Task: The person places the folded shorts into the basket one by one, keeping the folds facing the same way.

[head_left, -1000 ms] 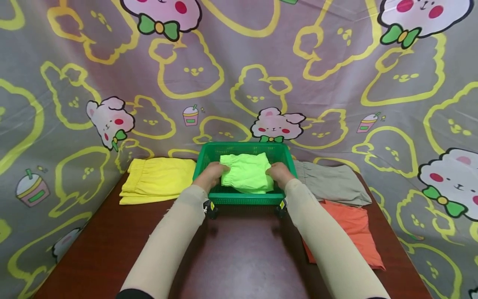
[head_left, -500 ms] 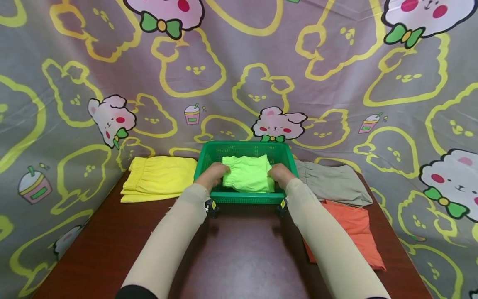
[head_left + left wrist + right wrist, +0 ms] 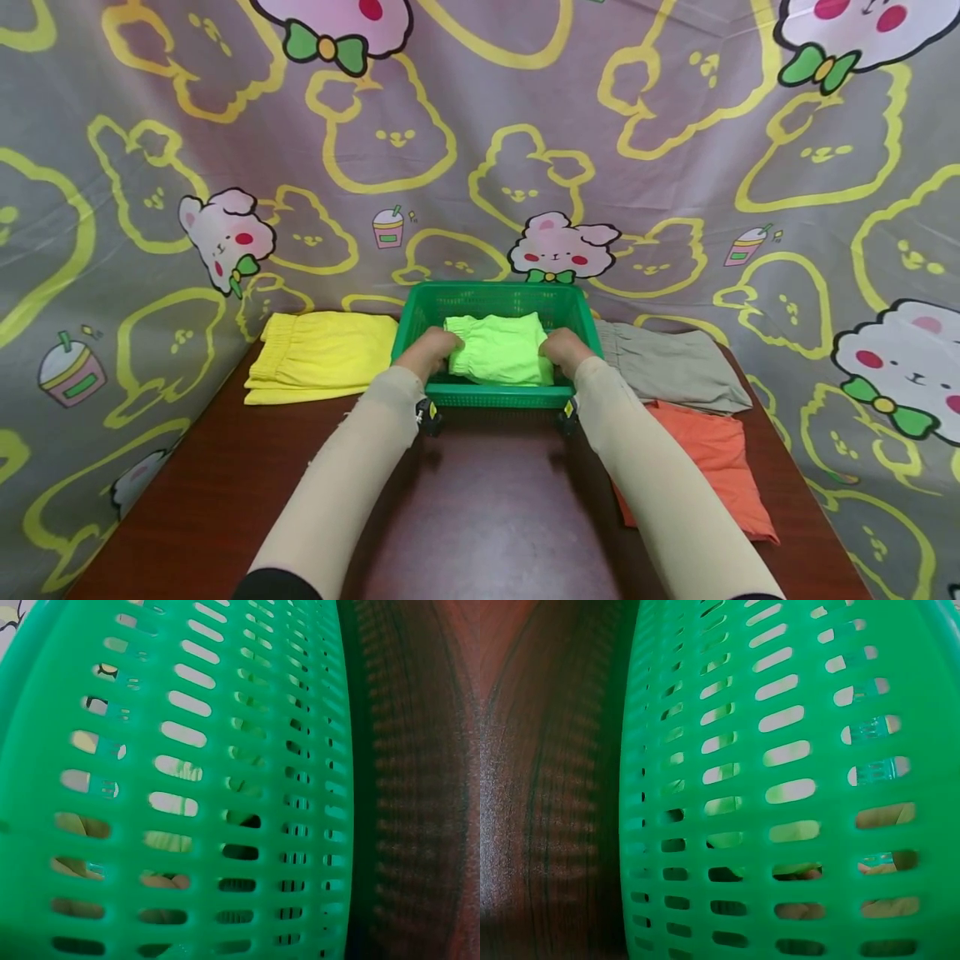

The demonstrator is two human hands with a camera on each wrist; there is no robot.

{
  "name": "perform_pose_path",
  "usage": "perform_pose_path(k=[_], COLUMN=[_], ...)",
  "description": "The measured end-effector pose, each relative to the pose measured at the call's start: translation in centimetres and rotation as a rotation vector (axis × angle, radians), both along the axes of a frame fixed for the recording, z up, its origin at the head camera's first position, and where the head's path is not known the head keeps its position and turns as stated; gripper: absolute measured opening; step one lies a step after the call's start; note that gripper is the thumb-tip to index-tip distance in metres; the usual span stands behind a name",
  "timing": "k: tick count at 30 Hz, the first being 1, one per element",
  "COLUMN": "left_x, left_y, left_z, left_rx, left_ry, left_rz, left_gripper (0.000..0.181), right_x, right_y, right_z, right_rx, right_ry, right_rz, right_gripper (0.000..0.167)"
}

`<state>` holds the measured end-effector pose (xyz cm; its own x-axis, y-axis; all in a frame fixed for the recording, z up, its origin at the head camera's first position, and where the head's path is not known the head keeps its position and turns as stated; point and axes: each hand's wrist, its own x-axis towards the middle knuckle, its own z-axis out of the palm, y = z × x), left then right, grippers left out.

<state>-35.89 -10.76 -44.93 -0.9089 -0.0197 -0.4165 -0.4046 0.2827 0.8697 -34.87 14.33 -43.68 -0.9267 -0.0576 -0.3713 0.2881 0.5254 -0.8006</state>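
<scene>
The left hand (image 3: 431, 350) and right hand (image 3: 566, 350) reach into the green perforated basket (image 3: 498, 398), curled fingers pinching opposite edges of a folded lime-green elastic-waist garment (image 3: 501, 348); whether it touches the basket's floor is hidden. Left of the basket lies a folded yellow elastic-waist garment (image 3: 322, 354); right of it, a gray one (image 3: 671, 371). An orange folded garment (image 3: 716, 467) lies right of the basket, nearer the person, on the brown bench (image 3: 480, 508). A cartoon-print cloth (image 3: 442, 108) hangs behind the basket.

Table (image 3: 487, 500), dark red-brown top. On it: green perforated basket (image 3: 501, 398), back centre; folded yellow cloth (image 3: 330, 350), left; grey cloth (image 3: 678, 367), right; orange cloth (image 3: 712, 450), nearer right.
</scene>
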Motion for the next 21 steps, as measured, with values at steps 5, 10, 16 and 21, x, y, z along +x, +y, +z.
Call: perform_pose_path(k=[5, 10, 16, 21], left_x=[-0.1, 0.1, 0.9, 1.5], left_y=[0.0, 0.0, -0.2, -0.4], left_z=[0.0, 0.2, 1.0, 1.2], left_rx=[-0.026, -0.122, -0.239, -0.282], left_ry=[0.0, 0.005, 0.012, 0.04], left_rz=[0.004, -0.008, -0.038, -0.057], left_gripper=[0.055, 0.06, 0.055, 0.062], right_x=[-0.3, -0.4, -0.2, 0.1], right_y=[0.0, 0.1, -0.2, -0.6], right_z=[-0.3, -0.6, -0.5, -0.3], right_rx=[0.045, 0.099, 0.2, 0.286], right_ry=[0.011, 0.038, 0.077, 0.103], right_rz=[-0.003, 0.0, 0.032, 0.056], right_gripper=[0.037, 0.039, 0.039, 0.039])
